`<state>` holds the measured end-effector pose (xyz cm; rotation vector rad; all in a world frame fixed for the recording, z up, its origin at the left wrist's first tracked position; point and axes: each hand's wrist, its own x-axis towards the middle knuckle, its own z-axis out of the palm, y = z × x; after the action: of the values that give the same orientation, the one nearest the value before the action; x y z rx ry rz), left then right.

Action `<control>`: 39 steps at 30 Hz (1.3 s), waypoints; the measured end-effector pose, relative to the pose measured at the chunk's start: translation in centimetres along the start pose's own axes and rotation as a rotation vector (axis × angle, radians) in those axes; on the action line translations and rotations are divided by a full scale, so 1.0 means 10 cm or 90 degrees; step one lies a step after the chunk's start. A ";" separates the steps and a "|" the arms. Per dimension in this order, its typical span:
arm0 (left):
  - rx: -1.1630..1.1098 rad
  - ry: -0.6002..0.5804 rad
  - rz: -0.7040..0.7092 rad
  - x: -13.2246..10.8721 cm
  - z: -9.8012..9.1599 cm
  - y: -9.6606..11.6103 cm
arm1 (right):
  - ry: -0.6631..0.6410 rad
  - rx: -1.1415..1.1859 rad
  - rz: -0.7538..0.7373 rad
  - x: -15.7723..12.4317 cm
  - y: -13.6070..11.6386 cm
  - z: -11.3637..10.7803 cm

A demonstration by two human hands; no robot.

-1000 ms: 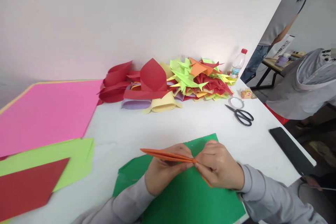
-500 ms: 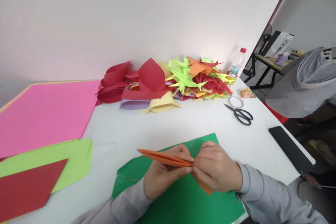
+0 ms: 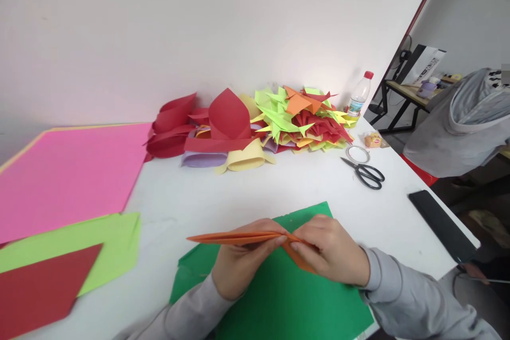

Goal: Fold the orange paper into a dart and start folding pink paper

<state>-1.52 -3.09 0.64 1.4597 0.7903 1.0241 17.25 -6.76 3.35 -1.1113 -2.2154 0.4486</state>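
Observation:
A folded orange paper piece [image 3: 231, 237] is held edge-on above a green sheet [image 3: 279, 297] on the white table [image 3: 255, 186]. My left hand [image 3: 239, 265] pinches its middle from below, fingers closed on it. My right hand [image 3: 330, 252] grips its right end, where a flap bends downward. The long pointed tip of the piece sticks out to the left, level with the table.
A pink sheet [image 3: 67, 175], a lime sheet [image 3: 107, 239] and a red sheet [image 3: 40, 287] lie at the left. A heap of folded paper shapes [image 3: 271, 122] sits by the wall. Scissors [image 3: 368, 174], a tape ring [image 3: 357, 154], a bottle [image 3: 359, 96] and a black phone [image 3: 442, 226] are at the right. A person in grey [image 3: 462, 122] sits beyond.
The orange piece has swung from tilted to level, its tip now further left. Both hands shifted slightly with it. A standing person at the back right has left the view.

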 end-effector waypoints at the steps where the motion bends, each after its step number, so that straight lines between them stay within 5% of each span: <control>1: 0.006 0.009 0.001 -0.01 0.01 0.01 | -0.002 -0.007 -0.004 0.00 0.00 0.01; 9: -0.009 0.035 0.005 0.01 -0.01 -0.04 | 0.010 0.016 0.024 0.00 0.00 0.02; 19: -0.137 0.103 -0.041 0.06 -0.12 -0.13 | 0.152 0.192 0.158 0.01 -0.04 0.07; 27: -0.245 0.134 -0.111 0.11 -0.14 -0.12 | 0.150 0.368 0.322 0.01 -0.02 0.10; 39: -0.318 0.220 -0.170 0.18 -0.14 -0.05 | 0.161 0.565 0.404 0.03 0.04 0.12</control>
<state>-2.07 -0.80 0.39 0.7420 0.8678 1.1766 16.55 -6.33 2.31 -1.2151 -1.1558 1.3078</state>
